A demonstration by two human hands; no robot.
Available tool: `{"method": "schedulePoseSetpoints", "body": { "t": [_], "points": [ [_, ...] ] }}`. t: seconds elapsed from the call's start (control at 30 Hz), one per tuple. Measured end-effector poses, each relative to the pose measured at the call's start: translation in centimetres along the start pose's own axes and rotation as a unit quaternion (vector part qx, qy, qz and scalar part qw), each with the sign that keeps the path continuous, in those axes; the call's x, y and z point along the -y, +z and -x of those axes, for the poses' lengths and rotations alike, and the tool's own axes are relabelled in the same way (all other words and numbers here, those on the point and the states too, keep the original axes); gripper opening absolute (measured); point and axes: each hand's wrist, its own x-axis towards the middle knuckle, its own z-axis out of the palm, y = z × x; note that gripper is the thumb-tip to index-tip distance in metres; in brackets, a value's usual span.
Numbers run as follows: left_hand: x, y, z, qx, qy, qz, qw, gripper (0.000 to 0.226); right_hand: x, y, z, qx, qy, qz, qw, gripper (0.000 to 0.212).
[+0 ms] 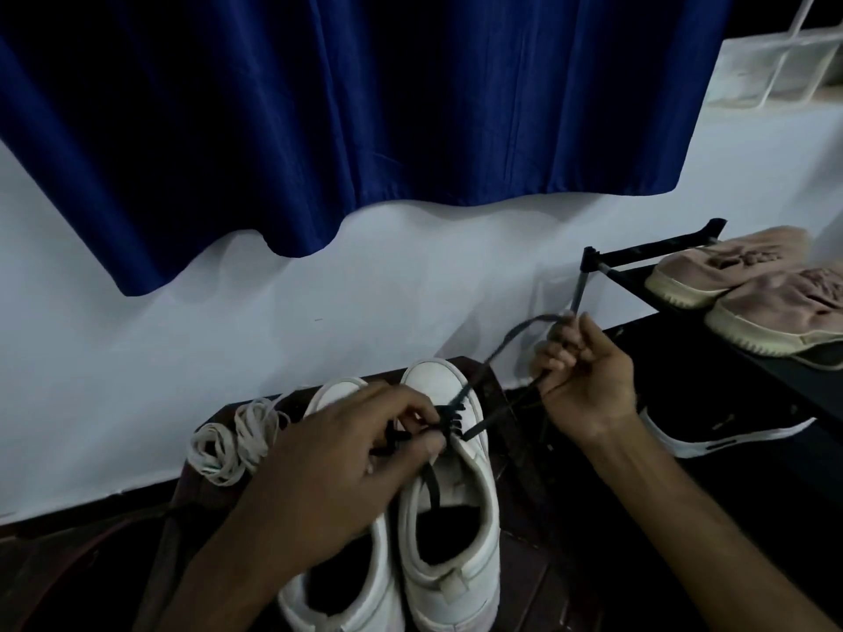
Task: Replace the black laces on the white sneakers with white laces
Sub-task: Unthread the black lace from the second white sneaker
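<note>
Two white sneakers stand side by side on the dark floor, toes toward the wall. The right sneaker (449, 499) carries a black lace (504, 344) through its front eyelets. My left hand (337, 467) lies over the left sneaker (346, 590) and pinches the black lace at the right sneaker's eyelets. My right hand (584, 380), raised to the right of the shoes, grips a loop of the same lace, which runs taut from the shoe up to it. A loose bundle of white laces (237, 442) lies left of the sneakers by the wall.
A black shoe rack (657, 248) at the right holds a pair of pink shoes (748, 294). A black shoe with a white sole (711, 435) lies under it. A blue curtain (365, 107) hangs over the white wall behind.
</note>
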Motion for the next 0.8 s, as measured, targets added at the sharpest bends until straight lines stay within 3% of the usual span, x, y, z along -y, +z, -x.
{"method": "schedulePoseSetpoints", "body": {
  "t": [0.1,0.23,0.3,0.4,0.6,0.73,0.8],
  "points": [
    [0.5,0.8,0.7,-0.022,0.024,0.034,0.999,0.035,0.1,-0.6,-0.5,-0.005,-0.016,0.004,1.0,0.02],
    [1.5,1.0,1.4,-0.048,0.024,0.149,0.987,0.014,-2.1,0.5,0.0,0.007,0.039,0.133,0.99,0.003],
    [1.8,1.1,1.6,-0.092,0.017,0.113,0.989,0.011,-3.5,1.3,0.5,0.054,0.062,0.243,0.966,0.012],
    [2.0,1.5,1.2,-0.12,0.023,-0.034,0.992,0.018,-4.7,2.4,1.2,0.11,0.032,0.425,0.898,0.017],
    [0.4,1.7,-0.2,-0.056,0.027,-0.032,0.998,0.03,-4.3,3.1,1.5,0.157,-0.016,0.515,0.843,0.031],
    [-0.1,1.4,-1.2,-0.031,0.036,0.0,0.999,0.029,-3.4,2.1,1.3,0.167,-0.074,0.631,0.754,0.027],
    [0.0,1.3,-1.3,-0.034,0.032,-0.012,0.999,0.029,-2.5,1.0,0.9,0.17,-0.137,0.725,0.653,0.022]
  ]
}}
